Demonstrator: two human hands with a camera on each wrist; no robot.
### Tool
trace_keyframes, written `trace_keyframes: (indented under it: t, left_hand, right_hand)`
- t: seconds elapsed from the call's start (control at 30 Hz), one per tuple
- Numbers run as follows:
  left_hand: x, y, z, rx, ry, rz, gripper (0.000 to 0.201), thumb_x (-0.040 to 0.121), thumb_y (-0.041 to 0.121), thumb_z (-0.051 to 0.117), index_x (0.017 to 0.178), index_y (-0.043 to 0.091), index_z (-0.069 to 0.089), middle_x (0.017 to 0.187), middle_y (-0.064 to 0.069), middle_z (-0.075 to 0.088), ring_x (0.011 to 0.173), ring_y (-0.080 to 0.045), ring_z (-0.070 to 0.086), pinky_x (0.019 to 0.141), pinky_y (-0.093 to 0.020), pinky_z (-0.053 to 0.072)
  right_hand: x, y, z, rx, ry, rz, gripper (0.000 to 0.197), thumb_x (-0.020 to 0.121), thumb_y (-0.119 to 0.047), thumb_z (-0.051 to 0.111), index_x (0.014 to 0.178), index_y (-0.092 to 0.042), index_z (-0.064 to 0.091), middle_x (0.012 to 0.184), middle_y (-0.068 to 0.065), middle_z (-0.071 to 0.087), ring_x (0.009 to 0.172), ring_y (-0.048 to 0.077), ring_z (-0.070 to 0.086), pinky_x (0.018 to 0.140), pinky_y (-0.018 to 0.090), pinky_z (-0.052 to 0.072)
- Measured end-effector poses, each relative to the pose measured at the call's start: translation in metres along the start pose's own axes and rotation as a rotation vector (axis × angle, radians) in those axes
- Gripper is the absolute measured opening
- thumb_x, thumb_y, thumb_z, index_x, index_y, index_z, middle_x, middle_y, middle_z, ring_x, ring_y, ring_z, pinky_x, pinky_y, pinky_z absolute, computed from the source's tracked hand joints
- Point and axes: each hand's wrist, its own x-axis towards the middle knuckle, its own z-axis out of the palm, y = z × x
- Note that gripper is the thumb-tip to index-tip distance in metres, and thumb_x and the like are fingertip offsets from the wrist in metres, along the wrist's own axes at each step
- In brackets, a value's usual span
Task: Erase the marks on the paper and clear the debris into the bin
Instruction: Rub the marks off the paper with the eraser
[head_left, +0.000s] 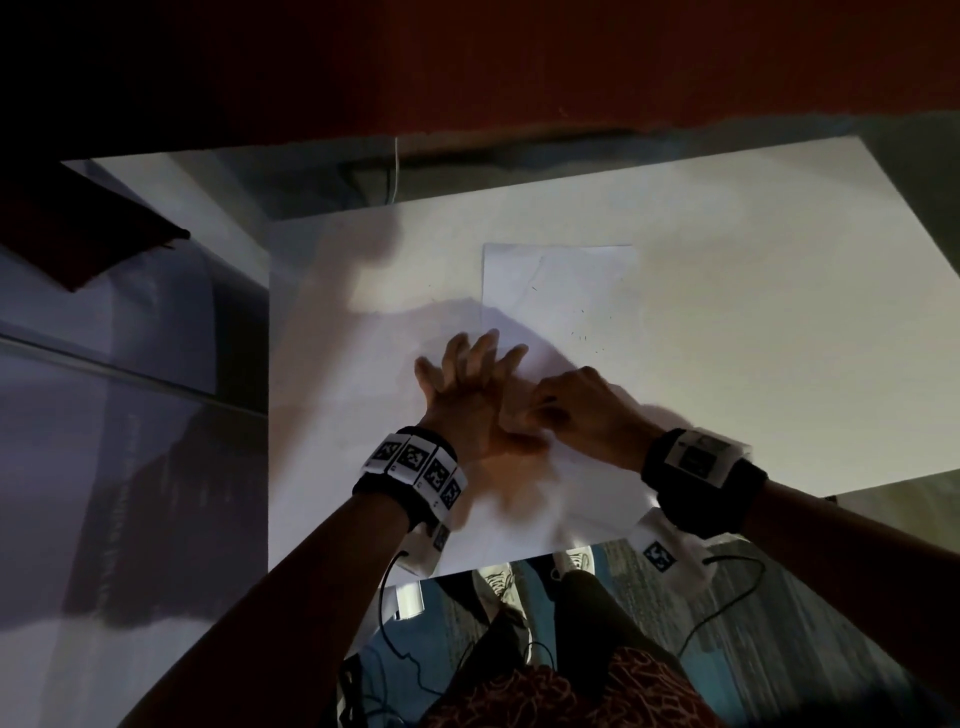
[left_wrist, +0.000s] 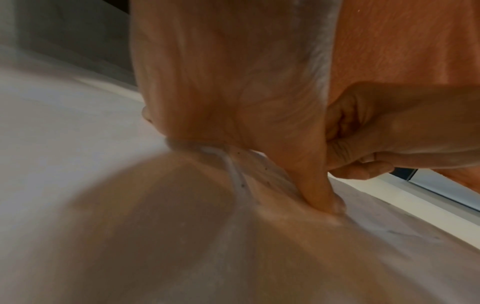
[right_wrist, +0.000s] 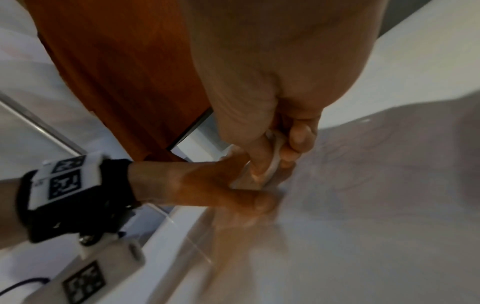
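White paper (head_left: 561, 291), dark specks; left hand (head_left: 467, 395) flat, right hand (right_wrist: 262, 127) pinching eraser (right_wrist: 270, 166).

We find no readable text, brand or number anywhere. The wristband on the left wrist (head_left: 415, 470) carries square black-and-white coded markers, patterns only, no letters. The wristband on the right wrist (head_left: 698, 460) shows a blurred marker, and another sits on the white module below it (head_left: 658, 555). Faint specks on the paper (head_left: 561, 291) form no characters.
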Motion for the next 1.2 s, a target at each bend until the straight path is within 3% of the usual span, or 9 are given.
trace_keyframes:
  t: [0.1,0.23,0.33,0.5,0.6,0.8,0.97,1.03,1.2]
  left_hand:
    - [0.0,0.001,-0.001,0.002,-0.011,0.009,0.13,0.059,0.095,0.06,0.159,0.047,-0.008,0.165,0.012,-0.021,0.152,-0.032,-0.022,0.114,-0.073,-0.001]
    - [0.0,-0.001,0.0,-0.004,-0.012,0.003,0.13,0.058,0.096,0.058,0.158,0.047,-0.008,0.165,0.011,-0.02,0.152,-0.033,-0.022,0.114,-0.073,-0.001]
    - [0.002,-0.002,0.004,0.02,0.005,0.003,0.131,0.053,0.1,0.052,0.158,0.048,-0.008,0.164,0.012,-0.021,0.152,-0.034,-0.021,0.115,-0.073,0.001]
    - [0.0,0.001,-0.002,-0.008,-0.009,0.003,0.13,0.06,0.094,0.062,0.159,0.046,-0.008,0.164,0.012,-0.023,0.151,-0.032,-0.025,0.113,-0.074,-0.007]
    - [0.002,0.003,0.001,0.014,-0.005,-0.025,0.131,0.056,0.097,0.058,0.157,0.049,-0.009,0.164,0.012,-0.023,0.151,-0.031,-0.024,0.113,-0.074,-0.006]
    - [-0.002,0.004,-0.005,-0.017,-0.013,-0.004,0.128,0.063,0.09,0.065,0.159,0.045,-0.007,0.164,0.012,-0.023,0.15,-0.031,-0.025,0.113,-0.074,-0.008]
    - [-0.003,0.01,-0.009,0.053,0.079,0.045,0.125,0.059,0.087,0.069,0.157,0.039,0.007,0.165,0.003,-0.007,0.149,-0.036,-0.008,0.109,-0.064,0.016]
    - [0.0,0.012,-0.008,0.026,0.102,0.124,0.12,0.059,0.078,0.076,0.156,0.042,0.014,0.166,0.004,-0.002,0.152,-0.031,-0.012,0.112,-0.062,0.013]
    - [0.003,0.016,-0.006,-0.128,0.066,0.223,0.11,0.065,0.07,0.081,0.154,0.052,0.02,0.168,0.016,0.004,0.155,-0.015,-0.015,0.118,-0.052,0.007]
  right_hand:
    - [0.0,0.01,-0.005,-0.009,0.004,0.053,0.018,0.086,-0.019,0.066,0.069,-0.014,0.068,0.067,-0.003,0.065,0.064,0.014,0.058,0.058,0.025,0.037]
    - [-0.002,0.011,-0.003,0.003,0.043,0.067,0.017,0.085,-0.023,0.067,0.068,-0.018,0.067,0.066,-0.007,0.065,0.063,0.014,0.058,0.06,0.029,0.045]
    - [0.003,0.0,0.002,-0.039,0.007,0.052,0.016,0.085,-0.02,0.066,0.071,-0.015,0.069,0.07,-0.001,0.067,0.066,0.017,0.06,0.054,0.018,0.038]
    - [-0.007,0.02,-0.008,0.015,0.064,0.085,0.017,0.083,-0.02,0.067,0.067,-0.019,0.065,0.066,-0.004,0.065,0.063,0.017,0.061,0.06,0.032,0.049]
    - [-0.001,-0.001,0.003,-0.063,0.028,0.011,0.013,0.084,-0.013,0.067,0.071,-0.012,0.069,0.07,0.001,0.068,0.063,0.017,0.06,0.053,0.012,0.038]
    - [-0.019,0.046,-0.026,-0.017,0.038,0.108,0.028,0.088,-0.037,0.053,0.085,-0.022,0.075,0.085,-0.004,0.072,0.078,0.017,0.066,0.069,0.026,0.048]
    - [-0.021,0.049,-0.019,-0.039,0.087,0.091,0.031,0.089,-0.044,0.053,0.084,-0.019,0.072,0.083,-0.002,0.069,0.077,0.022,0.063,0.067,0.036,0.048]
    - [-0.022,0.053,-0.02,-0.04,0.072,0.074,0.04,0.088,-0.052,0.047,0.089,-0.02,0.071,0.087,-0.002,0.068,0.08,0.023,0.063,0.068,0.038,0.048]
    - [-0.019,0.05,-0.024,-0.162,0.022,-0.033,0.017,0.091,-0.037,0.061,0.094,-0.024,0.072,0.087,0.001,0.066,0.081,0.026,0.062,0.066,0.041,0.051]
